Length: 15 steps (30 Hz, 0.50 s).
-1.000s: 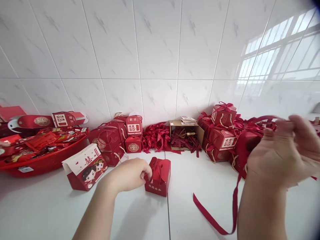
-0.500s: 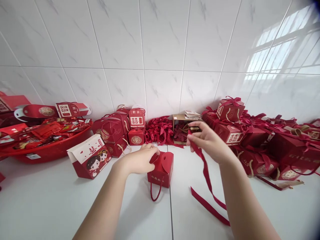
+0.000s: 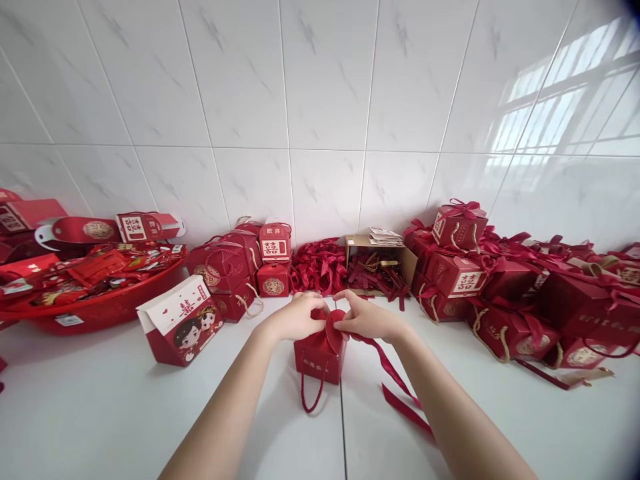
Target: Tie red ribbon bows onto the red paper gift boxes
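On the white surface [image 3: 100,413], at 6 o'clock from the cardboard box [image 3: 357,245], left hand [image 3: 295,319] and right hand [image 3: 365,320] pinch the small red gift box [image 3: 320,358] by its top flaps, the right also gripping a red ribbon [image 3: 400,405] trailing toward 4 o'clock.

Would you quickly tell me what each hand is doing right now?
Left hand: closed on the top of the small red box.
Right hand: closed, pinching the red ribbon at the box top.
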Tool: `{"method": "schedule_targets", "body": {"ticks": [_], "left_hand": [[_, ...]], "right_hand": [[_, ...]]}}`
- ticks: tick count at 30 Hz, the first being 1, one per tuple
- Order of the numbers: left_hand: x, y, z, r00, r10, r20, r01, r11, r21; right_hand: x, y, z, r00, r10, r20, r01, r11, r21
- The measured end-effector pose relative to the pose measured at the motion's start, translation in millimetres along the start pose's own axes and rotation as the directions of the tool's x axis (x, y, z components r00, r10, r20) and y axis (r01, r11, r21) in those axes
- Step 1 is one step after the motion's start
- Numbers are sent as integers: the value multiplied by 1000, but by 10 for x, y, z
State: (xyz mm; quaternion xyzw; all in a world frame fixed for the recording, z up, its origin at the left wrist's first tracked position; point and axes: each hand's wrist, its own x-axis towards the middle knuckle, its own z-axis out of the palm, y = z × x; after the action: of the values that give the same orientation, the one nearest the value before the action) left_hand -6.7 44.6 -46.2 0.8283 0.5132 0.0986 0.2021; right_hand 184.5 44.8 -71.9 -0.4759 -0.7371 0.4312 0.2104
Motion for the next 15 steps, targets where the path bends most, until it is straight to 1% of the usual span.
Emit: {"method": "schedule_targets", "body": {"ticks": [2,7,10,12,15], "left_hand": [[3,-13,7,1000,11,4,-10,998,-55],[34,-18,25,996,85,12,-80,974,-214],[57,-10,41,995,100,-27,-104,963,-248],[59,-3,45,993,98,-61,-111,960,-256],[23,22,22,988,75,-137,-107,964,-244]], "right_hand": [[6,3,3,1000,1,0,-1,1000,12],[-12,-48,15,1000,23,-9,-22,998,51],[-37,-82,13,999,17,-30,-16,999,35],[-57,-91,-12,997,9,-74,-11,1000,-21],[-88,-92,-83,982,-36,-188,17,995,-98]]}}
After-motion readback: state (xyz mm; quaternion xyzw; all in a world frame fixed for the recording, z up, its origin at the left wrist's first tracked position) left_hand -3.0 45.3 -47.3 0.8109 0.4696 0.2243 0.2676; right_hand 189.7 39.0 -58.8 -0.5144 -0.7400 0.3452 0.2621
